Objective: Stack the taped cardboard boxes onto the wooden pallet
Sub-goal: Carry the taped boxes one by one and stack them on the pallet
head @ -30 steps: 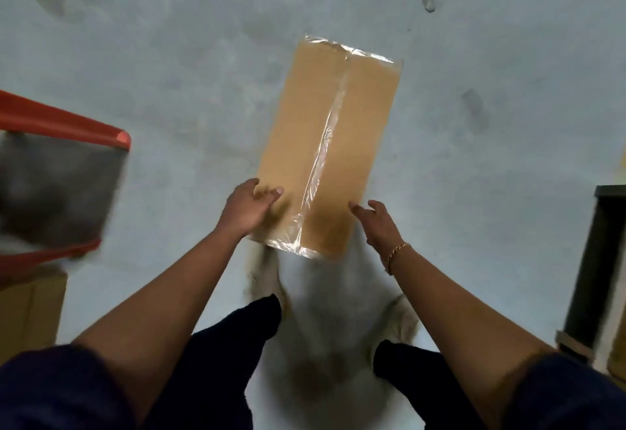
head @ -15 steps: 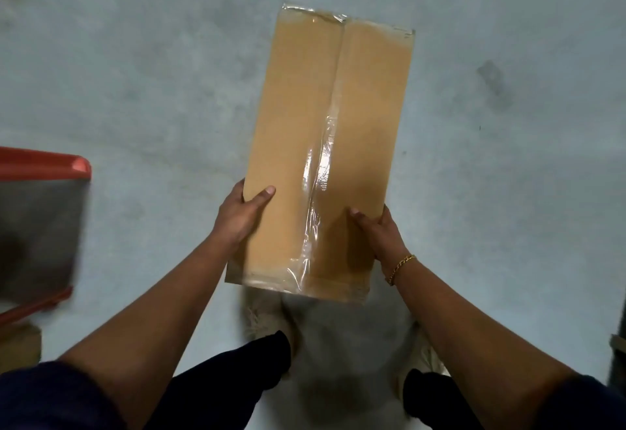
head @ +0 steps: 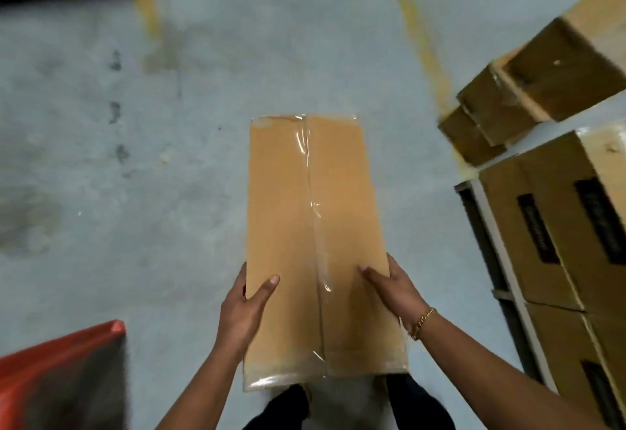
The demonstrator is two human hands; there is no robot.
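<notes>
- Grey concrete floor (head: 118,233) with yellow painted lines lies beneath both hands.
- Left hand (head: 242,314) and right hand (head: 394,289) clamp the near end of a long taped cardboard box (head: 315,226), thumbs on top, box lifted off the floor.
- Right of the hands, stacked boxes (head: 555,233); left, a blurred red-edged object (head: 64,372).

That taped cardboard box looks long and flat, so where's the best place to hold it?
By its two long edges near the close end, one hand from each side, as the left hand and right hand do on the taped cardboard box.
</notes>
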